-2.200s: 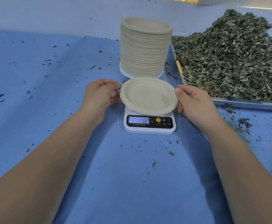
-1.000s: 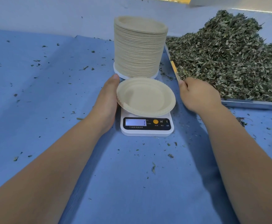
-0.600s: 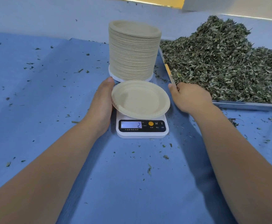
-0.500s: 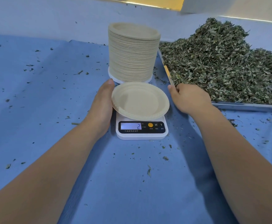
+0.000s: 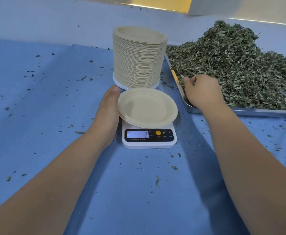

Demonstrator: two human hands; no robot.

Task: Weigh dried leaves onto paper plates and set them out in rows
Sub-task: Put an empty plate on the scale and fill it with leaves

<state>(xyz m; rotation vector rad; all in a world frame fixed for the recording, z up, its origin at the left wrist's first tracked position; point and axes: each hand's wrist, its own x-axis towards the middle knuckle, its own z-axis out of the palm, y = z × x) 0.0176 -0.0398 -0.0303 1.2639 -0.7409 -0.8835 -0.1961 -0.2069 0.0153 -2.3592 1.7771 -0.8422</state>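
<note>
An empty paper plate [image 5: 147, 107] sits on a small white kitchen scale [image 5: 149, 139] whose display reads 2. My left hand [image 5: 107, 112] lies flat on the cloth beside the scale, its straight fingers along the plate's left rim. My right hand [image 5: 203, 91] is in the near left corner of a metal tray [image 5: 240, 112], with its fingers curled down into the heap of dried leaves [image 5: 240, 65]. The fingertips are hidden in the leaves.
A tall stack of paper plates [image 5: 139, 56] stands just behind the scale. Leaf crumbs are scattered across the blue cloth [image 5: 45, 99] that covers the table. A wall runs along the far edge.
My right hand has left the plate's right side and moved right into the tray's leaves. The left hand has stayed against the plate's left rim. The scale reading dropped from 12 to 2.
</note>
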